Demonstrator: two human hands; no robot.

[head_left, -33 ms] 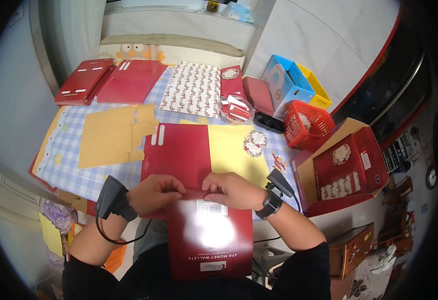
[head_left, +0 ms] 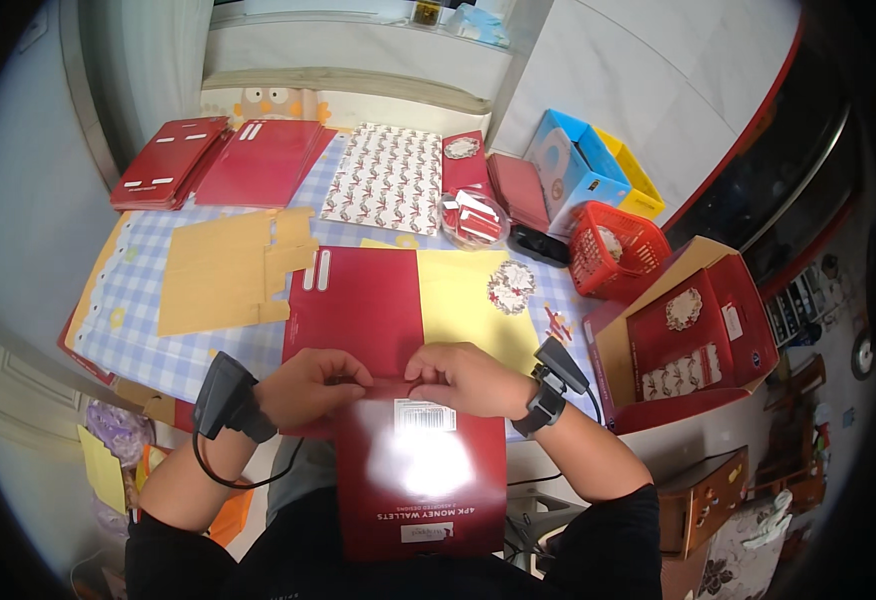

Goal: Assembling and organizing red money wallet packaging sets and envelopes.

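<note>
A glossy red card sleeve [head_left: 368,510] with a white barcode label hangs over the table's front edge, close to my body. Along its upper edge, my left hand [head_left: 313,385] is closed, thumb and fingers pinching the red card. My right hand [head_left: 468,380] pinches the same edge a short way to the right. Just beyond my hands lies a flat red card sheet [head_left: 363,300] with two white slots. It partly overlaps a yellow sheet [head_left: 468,290], on which a floral wreath cutout [head_left: 511,287] rests. My fingertips partly hide the folded edge.
Red card stacks [head_left: 263,165] and a patterned sheet [head_left: 383,175] lie at the back; tan card [head_left: 213,270] is at left. To the right are a clear tub [head_left: 473,222], a red basket [head_left: 598,275], a blue box [head_left: 568,165] and an open carton [head_left: 613,345] of red cards.
</note>
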